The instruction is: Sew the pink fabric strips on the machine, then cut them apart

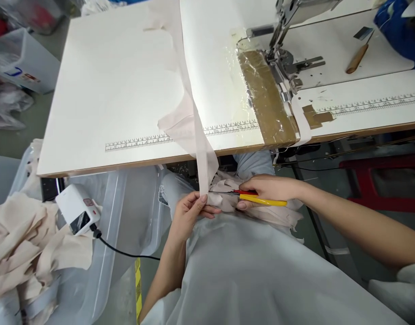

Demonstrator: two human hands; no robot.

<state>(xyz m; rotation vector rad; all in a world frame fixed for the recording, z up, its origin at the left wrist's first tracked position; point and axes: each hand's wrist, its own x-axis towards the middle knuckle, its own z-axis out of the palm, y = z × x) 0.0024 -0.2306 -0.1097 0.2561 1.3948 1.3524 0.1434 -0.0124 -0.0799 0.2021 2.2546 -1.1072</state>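
Note:
My left hand (191, 211) pinches the lower end of a pale pink fabric strip (202, 169) just below the table edge. This strip runs up over the white sewing table (126, 85) and widens into a cut piece there. Closed around a pair of scissors (263, 200) with yellow and red handles is my right hand (270, 187). The scissors' blades point left and reach the fabric beside my left fingertips; whether they are apart is too small to tell. More pale pink fabric (278, 216) lies bunched on my lap, partly under my right hand.
A sewing machine (282, 58) stands at the table's right, with a pale strip (300, 119) hanging from its foot. A wooden-handled awl (358, 58) lies behind it. Left below, a clear plastic bin (107, 253) holds fabric pieces and a white cabled device (77, 207).

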